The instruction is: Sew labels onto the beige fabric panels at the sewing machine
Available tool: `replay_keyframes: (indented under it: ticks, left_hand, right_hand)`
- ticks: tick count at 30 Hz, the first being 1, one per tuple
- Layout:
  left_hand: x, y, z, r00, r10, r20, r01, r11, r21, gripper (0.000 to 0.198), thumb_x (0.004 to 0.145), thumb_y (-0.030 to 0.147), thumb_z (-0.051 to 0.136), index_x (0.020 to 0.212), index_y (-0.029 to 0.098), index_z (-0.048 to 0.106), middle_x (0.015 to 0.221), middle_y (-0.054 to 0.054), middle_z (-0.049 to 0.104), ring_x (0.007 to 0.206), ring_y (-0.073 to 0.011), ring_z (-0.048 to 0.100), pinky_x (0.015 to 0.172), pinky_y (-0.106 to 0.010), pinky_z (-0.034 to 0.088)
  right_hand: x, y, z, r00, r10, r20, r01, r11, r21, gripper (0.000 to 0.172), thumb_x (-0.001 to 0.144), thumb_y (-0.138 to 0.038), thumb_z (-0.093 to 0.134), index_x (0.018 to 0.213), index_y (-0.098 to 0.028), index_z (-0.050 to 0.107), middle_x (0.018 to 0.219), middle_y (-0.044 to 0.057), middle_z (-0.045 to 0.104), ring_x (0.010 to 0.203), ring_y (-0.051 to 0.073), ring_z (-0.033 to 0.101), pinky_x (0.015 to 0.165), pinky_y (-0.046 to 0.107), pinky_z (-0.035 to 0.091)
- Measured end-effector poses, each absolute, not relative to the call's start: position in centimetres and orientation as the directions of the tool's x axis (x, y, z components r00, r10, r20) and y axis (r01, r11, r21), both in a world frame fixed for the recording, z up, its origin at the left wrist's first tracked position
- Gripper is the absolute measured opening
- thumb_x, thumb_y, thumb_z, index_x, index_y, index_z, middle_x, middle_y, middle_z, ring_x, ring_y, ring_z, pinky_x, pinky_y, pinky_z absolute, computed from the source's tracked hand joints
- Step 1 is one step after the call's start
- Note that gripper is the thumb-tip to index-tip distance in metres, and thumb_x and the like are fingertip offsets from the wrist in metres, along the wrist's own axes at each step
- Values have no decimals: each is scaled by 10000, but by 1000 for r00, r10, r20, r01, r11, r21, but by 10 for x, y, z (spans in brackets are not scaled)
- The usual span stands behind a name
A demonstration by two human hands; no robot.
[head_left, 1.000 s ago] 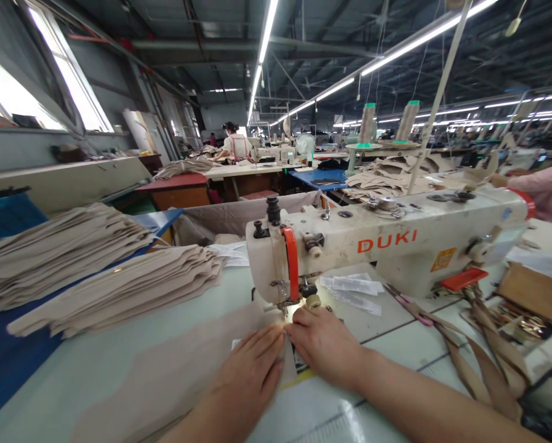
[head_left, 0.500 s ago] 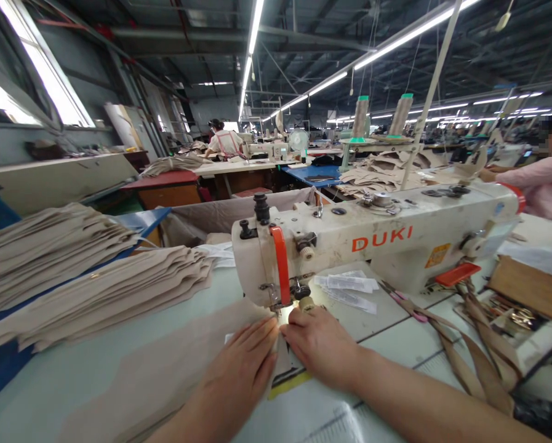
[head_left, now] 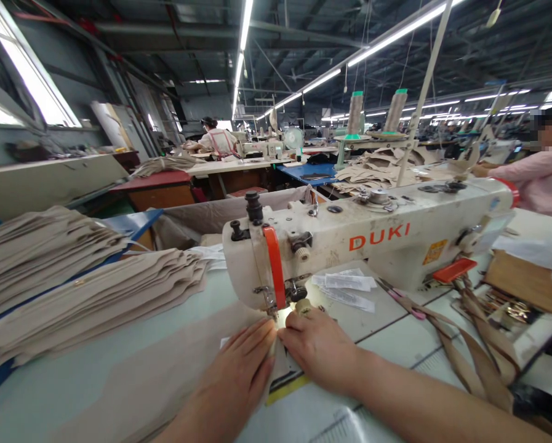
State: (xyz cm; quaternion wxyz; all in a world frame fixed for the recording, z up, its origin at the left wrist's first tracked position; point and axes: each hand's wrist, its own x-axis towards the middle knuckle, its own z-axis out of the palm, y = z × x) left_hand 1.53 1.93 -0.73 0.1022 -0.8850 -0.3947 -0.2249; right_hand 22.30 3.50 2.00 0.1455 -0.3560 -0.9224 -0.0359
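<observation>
A beige fabric piece (head_left: 165, 363) lies on the pale table of a white sewing machine (head_left: 331, 234), its far end under the needle area. My left hand (head_left: 239, 363) rests flat on this fabric, fingers stretched toward the presser foot (head_left: 272, 312). Close beside it, my right hand (head_left: 315, 344) is closed, its thumb and fingertips pinching at the fabric's right edge by the needle. What lies inside its curled fingers is mostly hidden. A small white label (head_left: 224, 341) peeks out at the left hand's far side.
Stacks of beige fabric pieces (head_left: 109, 301) lie on the left. Printed white labels (head_left: 349, 283) sit under the machine arm, near scissors (head_left: 402, 298) and beige straps (head_left: 460, 351). A tray of metal parts (head_left: 516, 307) stands right. Thread cones (head_left: 355, 115) rise behind; a person in pink (head_left: 538, 169) works at right.
The view has turned slightly, so the machine and stacks sit a little further left. Both hands keep their places at the needle, and the fabric shows hardly any shift.
</observation>
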Motion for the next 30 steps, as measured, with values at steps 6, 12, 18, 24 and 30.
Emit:
replay_keyframes:
  ticks: [6,12,18,24,30]
  left_hand:
    - [14,23,-5,606,641,471,728,-685,-5,353,948,236,443,1241,168,628,1254,-97,676,1138,-230,648,986,-382,535]
    - [11,34,-2,592,686,424,749,-662,25,354,958,267,450,1249,186,634,1263,-100,671,1149,-249,643,981,-420,536]
    - [3,25,-2,596,687,417,756,-654,-3,360,955,252,448,1264,184,621,1307,-98,642,1177,-236,626,977,-405,537]
    - [-18,-37,11,608,731,311,781,-621,-66,464,943,281,497,1405,247,492,1412,-50,557,1265,-209,557,1048,-382,474]
    - [-48,-84,22,391,705,591,916,-361,-175,675,958,434,432,1549,188,219,1583,-130,284,1432,-309,318,1135,-497,325]
  right_hand:
    - [222,36,20,-696,647,311,671,740,-39,130,954,-169,538,886,-156,648,863,63,630,851,203,526,785,318,410]
    - [222,38,16,-697,638,327,667,745,-30,147,959,-182,535,858,-156,639,849,64,620,862,203,521,777,311,409]
    - [224,34,19,-711,616,339,648,761,-27,133,933,-172,573,819,-160,643,835,53,636,832,193,533,754,299,410]
    - [228,26,17,-730,515,450,515,847,-132,209,947,-148,503,785,-171,632,788,44,622,812,185,530,774,295,412]
    - [230,22,16,-738,474,480,442,877,-185,261,969,-157,436,808,-171,642,791,53,620,795,188,515,757,301,414]
